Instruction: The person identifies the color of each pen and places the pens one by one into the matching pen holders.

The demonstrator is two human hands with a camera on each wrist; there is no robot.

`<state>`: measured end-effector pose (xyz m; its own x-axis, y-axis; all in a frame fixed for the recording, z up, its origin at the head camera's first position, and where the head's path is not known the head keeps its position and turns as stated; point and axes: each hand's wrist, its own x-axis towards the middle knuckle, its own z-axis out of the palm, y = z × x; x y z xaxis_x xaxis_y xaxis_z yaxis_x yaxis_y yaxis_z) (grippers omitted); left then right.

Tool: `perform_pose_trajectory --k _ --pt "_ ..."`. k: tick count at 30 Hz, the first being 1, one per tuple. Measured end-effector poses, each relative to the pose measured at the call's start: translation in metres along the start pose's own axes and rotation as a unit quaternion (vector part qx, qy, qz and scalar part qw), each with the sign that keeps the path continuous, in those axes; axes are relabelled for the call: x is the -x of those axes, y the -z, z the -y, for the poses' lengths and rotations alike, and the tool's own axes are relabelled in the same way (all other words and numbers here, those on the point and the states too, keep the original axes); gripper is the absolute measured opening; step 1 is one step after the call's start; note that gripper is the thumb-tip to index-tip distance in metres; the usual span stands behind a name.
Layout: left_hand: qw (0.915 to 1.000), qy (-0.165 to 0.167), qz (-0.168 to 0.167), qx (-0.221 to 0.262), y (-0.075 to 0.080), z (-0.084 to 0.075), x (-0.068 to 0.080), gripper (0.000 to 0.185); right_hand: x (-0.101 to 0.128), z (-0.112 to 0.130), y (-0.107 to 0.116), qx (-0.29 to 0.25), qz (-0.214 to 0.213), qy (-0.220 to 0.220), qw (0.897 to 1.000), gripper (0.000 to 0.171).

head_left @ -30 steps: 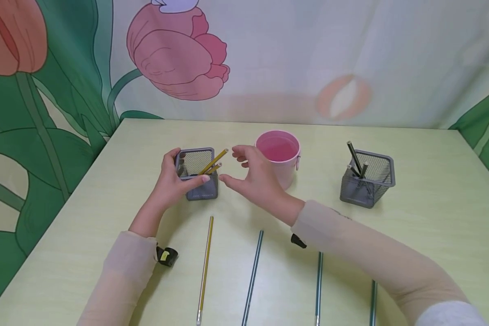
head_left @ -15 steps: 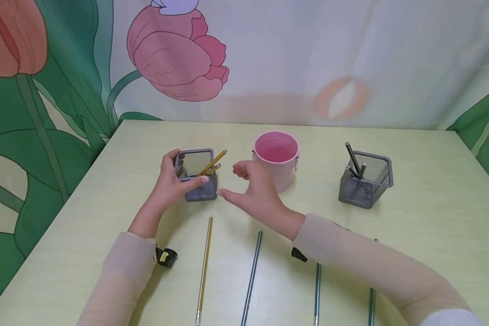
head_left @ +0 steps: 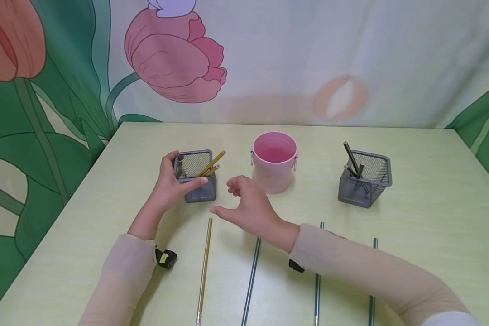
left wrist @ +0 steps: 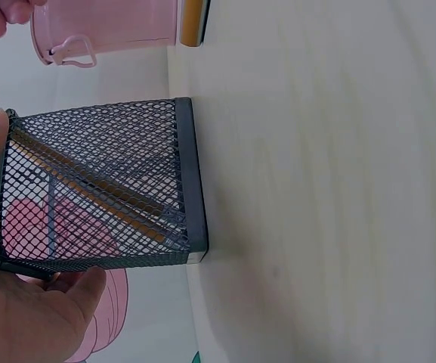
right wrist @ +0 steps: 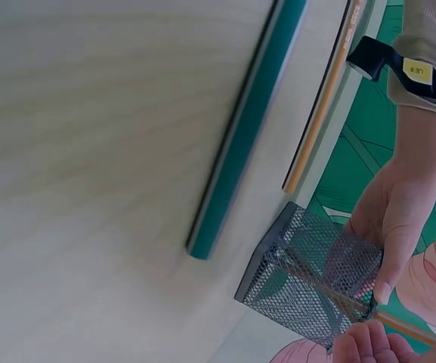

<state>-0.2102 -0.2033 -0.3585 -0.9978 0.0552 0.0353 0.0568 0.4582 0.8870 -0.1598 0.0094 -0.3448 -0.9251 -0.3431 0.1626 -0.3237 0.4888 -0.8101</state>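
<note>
My left hand (head_left: pixel 169 188) grips a dark wire-mesh pencil holder (head_left: pixel 201 194) at its rim, the thumb along the near side. Two yellow pencils (head_left: pixel 213 164) lean out of its right corner; through the mesh in the left wrist view their shafts slant to the base. To the right of this holder hovers my right hand (head_left: pixel 252 206), thumb and fingers spread apart with nothing between them. Below its thumb lies a yellow pencil (head_left: pixel 205 271) on the table. A teal pencil (head_left: pixel 251 280) lies under the right hand, its far tip hidden by the hand.
Behind the right hand stands a pink bucket (head_left: pixel 274 176) with small side handles. Another mesh holder (head_left: pixel 362 190), with several dark pencils (head_left: pixel 352 156), is farther right. Two more teal pencils lie partly under the right forearm (head_left: pixel 362 258). A flower-printed curtain (head_left: pixel 269 59) hangs behind the table.
My right hand has drawn back from beside the pencils in the left holder, down toward the pencils on the table. The left hand keeps its hold on the holder.
</note>
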Motion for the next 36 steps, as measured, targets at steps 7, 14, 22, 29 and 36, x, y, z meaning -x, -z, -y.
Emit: perform_pose_trajectory --k 7,14,22,29,36 --pt "1.0 -0.003 0.001 0.003 -0.001 0.0 0.0 0.099 0.003 0.0 -0.007 0.029 0.028 -0.015 0.999 0.055" --pt "1.0 -0.005 0.0 0.005 -0.001 0.002 -0.001 0.1 0.005 0.0 -0.017 0.059 0.066 -0.023 0.996 0.05" --pt "1.0 -0.005 0.0 0.006 0.0 0.002 0.0 0.1 0.007 0.0 -0.024 0.078 0.093 -0.036 0.992 0.041" --pt "1.0 -0.003 0.001 0.005 0.001 0.003 0.0 0.1 0.005 -0.002 -0.034 0.102 0.111 -0.029 0.988 0.034" --pt "1.0 -0.003 0.002 0.007 0.0 0.002 -0.001 0.1 0.004 0.005 -0.045 0.143 0.162 -0.044 0.975 0.048"
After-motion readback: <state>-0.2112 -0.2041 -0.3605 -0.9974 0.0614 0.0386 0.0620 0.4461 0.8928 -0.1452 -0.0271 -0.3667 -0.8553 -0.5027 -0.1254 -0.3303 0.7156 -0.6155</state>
